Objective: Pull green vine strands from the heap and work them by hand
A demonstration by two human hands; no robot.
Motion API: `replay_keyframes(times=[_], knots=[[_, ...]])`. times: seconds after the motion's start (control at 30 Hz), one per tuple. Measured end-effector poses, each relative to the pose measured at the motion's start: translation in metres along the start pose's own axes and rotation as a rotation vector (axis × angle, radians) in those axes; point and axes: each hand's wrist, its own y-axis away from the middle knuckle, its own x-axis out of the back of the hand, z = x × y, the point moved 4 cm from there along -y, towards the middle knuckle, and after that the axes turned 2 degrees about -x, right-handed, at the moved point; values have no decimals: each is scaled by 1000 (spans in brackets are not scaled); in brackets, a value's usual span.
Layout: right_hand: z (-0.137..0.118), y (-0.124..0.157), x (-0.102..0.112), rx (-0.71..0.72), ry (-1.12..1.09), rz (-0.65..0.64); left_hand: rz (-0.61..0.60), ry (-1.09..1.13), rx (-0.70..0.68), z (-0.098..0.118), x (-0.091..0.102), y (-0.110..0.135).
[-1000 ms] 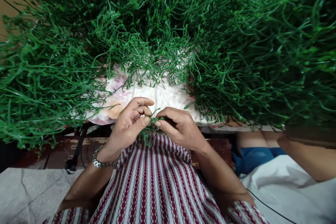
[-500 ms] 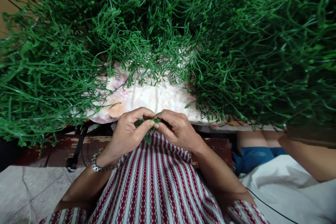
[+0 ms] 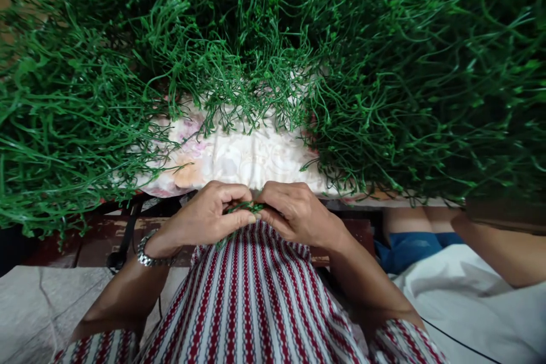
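Note:
My left hand [image 3: 208, 217], with a metal watch [image 3: 147, 249] on its wrist, is closed on a small bunch of green stems [image 3: 246, 206]. Thumb and fingers pinch the bunch just beyond the table's near edge, above my striped clothing. Close beside it, my right hand [image 3: 301, 211] is closed on the other end of the same bunch, its fingertips nearly touching the left thumb. Much of the bunch is hidden inside the hands. Some strands hang below the left hand. The stems are thin and branched, with small buds or knobs at their tips.
Large heaps of similar green stems [image 3: 405, 108] cover the table at the left, back and right. A floral tablecloth [image 3: 243, 159] shows between them. A dark red wooden bench [image 3: 100, 239] lies below the table edge. At the right sits another person in blue shorts [image 3: 412, 247].
Both hands have moved slightly apart and a little lower, still gripping the bunch. The left wrist has shifted left, and less of the bunch hangs visibly below the fingers.

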Motion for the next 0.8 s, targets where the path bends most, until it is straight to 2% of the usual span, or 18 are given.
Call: replay_keyframes(times=[0.2,0.33,0.4,0.63,0.8], knots=[[-10,7,-1,71,65,-202,-155,-186,-226,9,-7,6],[-22,12,-1,177,-29,-320,-292,-170,-314,15,-15,14],[-26,14,1,202,-76,-352,-321,-163,-340,18,-18,18],[-28,14,6,220,-82,-341,-313,-82,-351,23,-16,16],[-25,12,7,202,-84,-299,-334,52,-250,13,-9,15]])
